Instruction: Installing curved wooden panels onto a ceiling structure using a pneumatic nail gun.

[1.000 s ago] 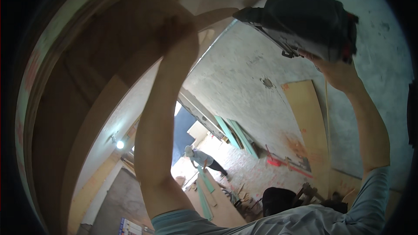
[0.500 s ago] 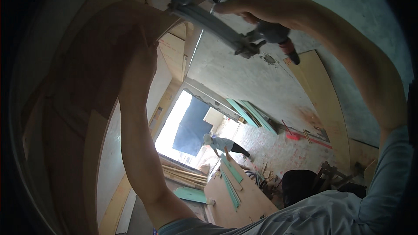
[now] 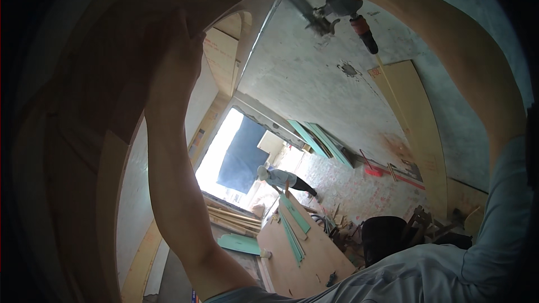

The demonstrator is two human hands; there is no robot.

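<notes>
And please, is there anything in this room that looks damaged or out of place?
Yes: the grey wall has a rough dark patch, perhaps broken plaster, where the surface around is smoother. Lower down, a reddish-brown stain stands out. Scraps lie scattered on the floor.

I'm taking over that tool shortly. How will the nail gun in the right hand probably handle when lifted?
The nail gun is likely stiff and unwieldy, given its long straight magazine. The thin yellowish hose from its connector may tug.

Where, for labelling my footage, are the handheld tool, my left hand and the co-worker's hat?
Handheld tool (image 3: 343,3): head view, dark grey body.
Your left hand (image 3: 181,55): head view, middle of the hand.
Co-worker's hat (image 3: 262,173): head view, pale crown.
</notes>
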